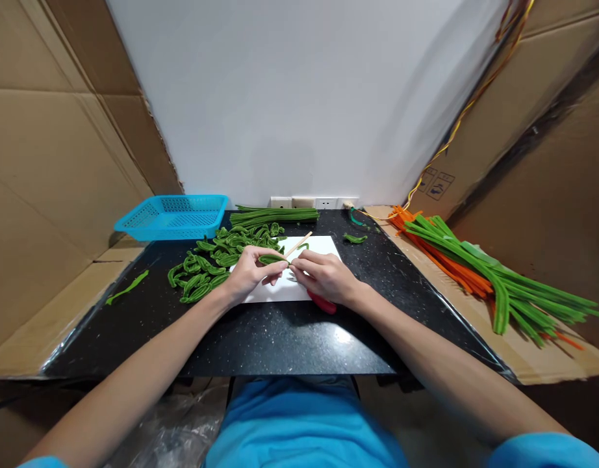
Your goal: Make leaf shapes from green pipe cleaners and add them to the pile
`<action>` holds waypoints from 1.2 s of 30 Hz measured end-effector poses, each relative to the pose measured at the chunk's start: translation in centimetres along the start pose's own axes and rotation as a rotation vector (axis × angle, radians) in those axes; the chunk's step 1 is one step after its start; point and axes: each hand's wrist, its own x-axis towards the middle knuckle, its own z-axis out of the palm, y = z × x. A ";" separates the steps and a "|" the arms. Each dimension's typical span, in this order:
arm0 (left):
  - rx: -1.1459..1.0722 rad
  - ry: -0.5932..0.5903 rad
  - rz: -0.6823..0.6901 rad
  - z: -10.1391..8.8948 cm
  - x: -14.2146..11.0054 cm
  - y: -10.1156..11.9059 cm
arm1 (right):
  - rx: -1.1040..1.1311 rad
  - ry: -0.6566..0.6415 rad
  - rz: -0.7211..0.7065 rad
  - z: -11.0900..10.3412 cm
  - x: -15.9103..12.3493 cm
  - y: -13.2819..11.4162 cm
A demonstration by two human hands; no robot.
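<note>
My left hand (256, 270) is closed on a dark green pipe cleaner (273, 259) bent into a narrow leaf-like loop. The tip of that loop is pinched between the fingertips of my right hand (323, 276). Both hands are over a white sheet of paper (275, 292). A thin wooden stick (299, 243) slants up from beside the fingertips; whether it is held or lies on the paper I cannot tell. Under my right hand shows the red handle (322, 303) of a tool, its metal part mostly hidden. A short green piece (303, 246) lies on the paper.
Bent green pipe cleaner loops (197, 273) are heaped at left, with a bundle of straight green ones (275, 216) behind. A blue basket (170, 234) stands back left. Bright green (518, 286) and orange pipe cleaners (468, 279) lie on cardboard at right. Sockets (326, 203) line the wall.
</note>
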 end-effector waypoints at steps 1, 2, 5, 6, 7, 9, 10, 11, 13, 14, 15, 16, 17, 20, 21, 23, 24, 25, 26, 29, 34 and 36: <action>0.006 0.009 0.023 0.0 -0.1 0.1 | 0.117 0.032 0.074 0.1 0.2 -0.4; 0.023 0.015 0.047 -0.1 -0.2 0.4 | 0.246 0.065 0.158 0.3 0.4 -0.8; 0.145 0.056 0.120 0.0 -0.4 1.3 | 0.713 0.078 0.501 0.7 1.2 -1.6; 0.203 0.081 0.155 0.1 -0.5 1.5 | 0.897 0.068 0.633 0.7 1.5 -1.7; 0.269 0.114 0.210 0.2 -0.6 1.7 | 1.076 0.058 0.762 0.7 1.8 -1.6; 0.429 0.192 0.369 0.7 -0.7 1.6 | 1.372 0.007 0.966 0.5 2.4 -1.4; 0.518 0.248 0.461 0.9 -0.8 1.4 | 1.475 -0.027 1.032 0.3 2.6 -1.1; 0.589 0.293 0.542 1.1 -0.8 1.1 | 1.548 -0.058 1.074 0.1 2.8 -0.9; 0.679 0.295 0.656 1.4 -0.8 0.5 | 1.607 -0.094 1.104 -0.2 2.8 -0.5; 0.695 0.290 0.701 1.4 -0.8 0.2 | 1.593 -0.095 1.102 -0.3 2.6 -0.3; 0.711 0.273 0.697 1.5 -0.7 0.0 | 1.549 -0.093 1.093 -0.3 2.4 -0.1; 0.715 0.253 0.665 1.5 -0.7 -0.1 | 1.482 -0.096 1.075 -0.2 2.1 0.1; 0.711 0.221 0.594 1.4 -0.7 -0.2 | 1.399 -0.101 1.046 -0.1 1.8 0.2; 0.624 0.054 0.286 1.3 -0.5 0.1 | 1.088 -0.135 0.855 0.2 1.1 0.6; 0.563 -0.004 0.196 1.2 -0.4 0.1 | 0.975 -0.140 0.760 0.2 0.9 0.7; 0.384 -0.078 0.052 1.0 -0.2 0.2 | 0.727 -0.137 0.545 0.0 0.7 0.8; 0.268 -0.103 -0.010 0.9 -0.1 0.1 | 0.600 -0.129 0.437 -0.2 0.6 0.8; 0.145 -0.129 -0.073 0.8 -0.1 0.1 | 0.478 -0.120 0.338 -0.3 0.5 0.8; 0.025 -0.155 -0.136 0.7 0.0 0.0 | 0.363 -0.114 0.250 -0.5 0.3 0.8; -0.223 -0.206 -0.266 0.6 0.0 0.3 | 0.075 -0.076 0.060 -0.6 -0.3 0.9; -0.332 -0.321 -0.321 0.2 -0.3 1.0 | -0.184 0.040 -0.200 -1.0 -0.8 0.9; -0.361 -0.367 -0.337 0.0 -0.3 1.0 | -0.204 0.059 -0.264 -1.4 -0.8 0.7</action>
